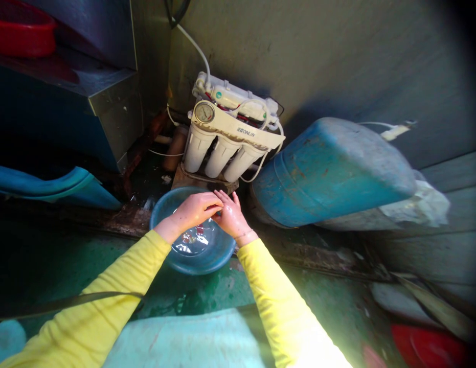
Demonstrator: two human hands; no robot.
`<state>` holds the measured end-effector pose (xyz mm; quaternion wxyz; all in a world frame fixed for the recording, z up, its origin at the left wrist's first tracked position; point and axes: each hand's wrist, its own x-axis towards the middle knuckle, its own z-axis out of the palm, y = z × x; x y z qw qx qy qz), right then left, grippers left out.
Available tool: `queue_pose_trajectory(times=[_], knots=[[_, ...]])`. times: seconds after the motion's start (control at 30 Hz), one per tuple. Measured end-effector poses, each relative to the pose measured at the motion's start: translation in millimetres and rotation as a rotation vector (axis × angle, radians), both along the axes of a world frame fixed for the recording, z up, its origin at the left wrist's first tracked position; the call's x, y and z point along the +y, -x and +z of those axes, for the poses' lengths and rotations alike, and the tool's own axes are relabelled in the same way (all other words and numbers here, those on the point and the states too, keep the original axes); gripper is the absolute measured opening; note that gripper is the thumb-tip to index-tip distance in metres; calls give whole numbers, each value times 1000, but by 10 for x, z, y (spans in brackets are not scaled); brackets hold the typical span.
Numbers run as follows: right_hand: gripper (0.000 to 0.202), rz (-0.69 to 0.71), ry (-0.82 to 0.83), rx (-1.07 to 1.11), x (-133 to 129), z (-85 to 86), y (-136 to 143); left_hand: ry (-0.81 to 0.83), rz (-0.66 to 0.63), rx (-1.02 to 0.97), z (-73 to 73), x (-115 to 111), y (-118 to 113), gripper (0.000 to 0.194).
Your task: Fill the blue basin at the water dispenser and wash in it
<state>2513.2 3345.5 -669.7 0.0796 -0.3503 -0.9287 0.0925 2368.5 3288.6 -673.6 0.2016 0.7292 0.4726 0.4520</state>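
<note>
In the middle of the frame, the left hand [197, 208], fingers together, touches the right hand [231, 217], fingers a bit spread, over a blue bowl [201, 267] of water [191, 244].

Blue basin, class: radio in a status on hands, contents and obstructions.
Left hand and right hand together over blue basin. Liquid glinting inside, reddish bits unclear. Filter unit standing just beyond.

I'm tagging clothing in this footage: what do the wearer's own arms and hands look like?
The left sleeve and right sleeve are long and yellow, ending near the wrists. The left hand and right hand are ungloved. A thin line at the right wrist may be a band or crease.
</note>
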Motion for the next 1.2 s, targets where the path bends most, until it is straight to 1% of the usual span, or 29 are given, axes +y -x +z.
queue_pose_trajectory(times=[0.07, 0.2, 0.37, 0.43, 0.6, 0.87, 1.0, 1.1, 1.2], knots=[[38, -5, -35, -49, -3, 0, -3, 1, 47, 51, -24, 0, -36, 15], [32, -13, -104, -103, -4, -14, -20, -2, 89, 121, -36, -7, -87, 15], [27, -16, -154, -103, 3, -36, -44, -8, 162, 236, -5, -41, -148, 12], [27, -19, -160, -93, 0, -35, -42, -23, 194, 250, 4, -58, -177, 10], [25, -29, -143, -52, -26, 4, -12, -9, 238, 121, -17, -68, -195, 8], [19, -30, -165, -35, -33, 56, -28, 15, 277, -56, -78, 8, -28, 7], [22, 14, -211, -25, -80, 74, -11, 11, 315, -148, -64, 49, 63, 16], [26, 55, -245, -4, -151, 74, 31, 49, 322, -199, -49, 68, 100, 19], [30, 79, -269, 9, -229, 57, 85, 100, 419, -228, -98, 95, 93, 24]])
